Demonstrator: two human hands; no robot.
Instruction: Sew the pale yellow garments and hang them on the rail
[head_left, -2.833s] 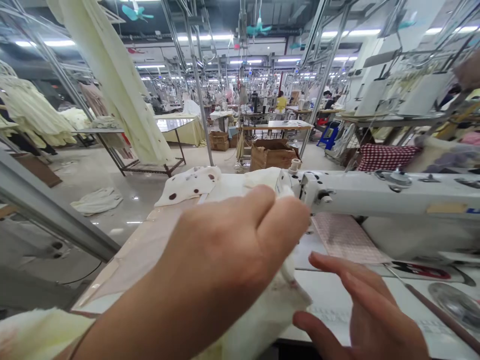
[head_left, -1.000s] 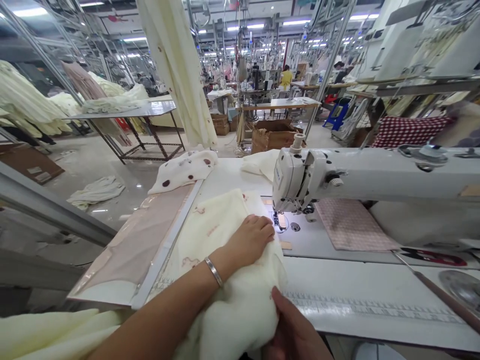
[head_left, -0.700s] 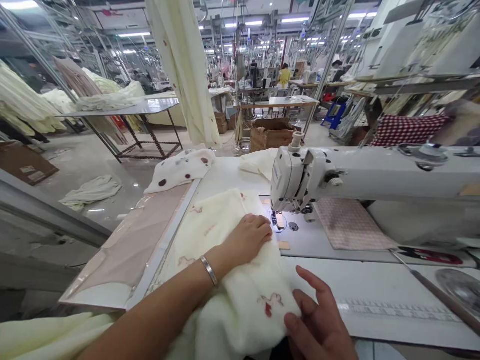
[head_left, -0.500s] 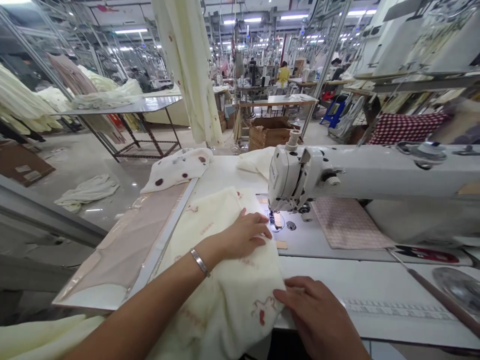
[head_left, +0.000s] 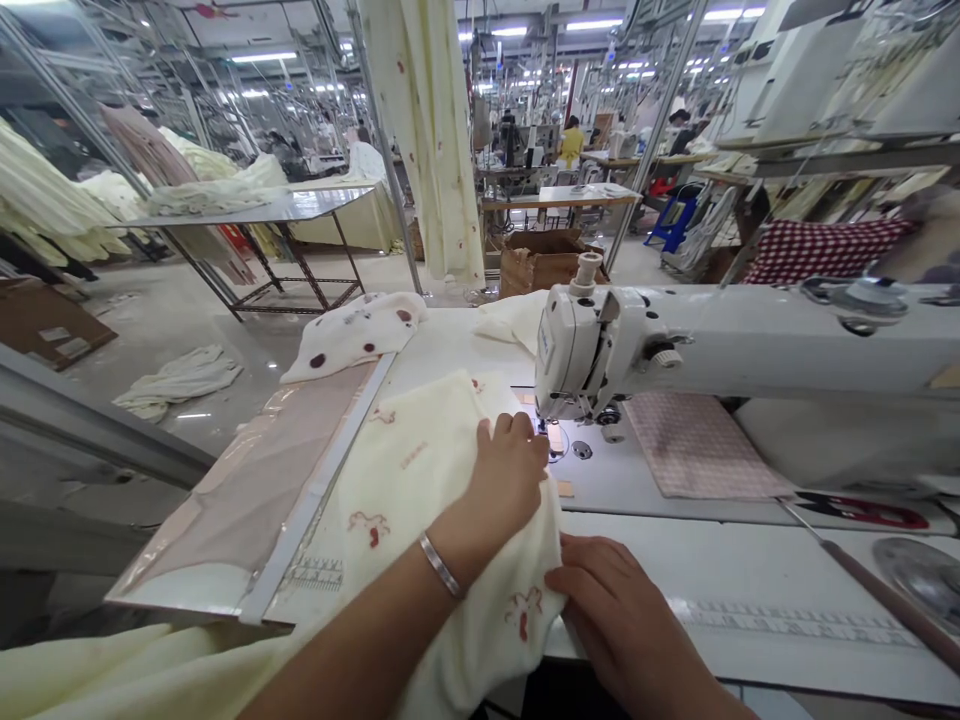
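A cream fleece fabric [head_left: 420,480] with small red prints lies on the sewing table [head_left: 735,570] in front of the white sewing machine [head_left: 675,350]. My left hand [head_left: 506,480], with a metal bracelet on the wrist, rests on the fabric with fingers curled and pressed down close to the needle and presser foot [head_left: 553,438]. My right hand [head_left: 607,600] lies on the fabric's near right edge, fingers together and flat, at the table's front.
A spotted white cloth [head_left: 352,335] and another cream piece [head_left: 514,320] lie at the table's far end. A checked pad [head_left: 697,450] sits under the machine arm. A long cream drape [head_left: 435,130] hangs behind. Cardboard boxes [head_left: 544,260] and other workstations stand beyond.
My left hand has pushed the fabric forward toward the needle. My right hand has stayed on the fabric's near edge and shifted slightly. The view has tilted a little.
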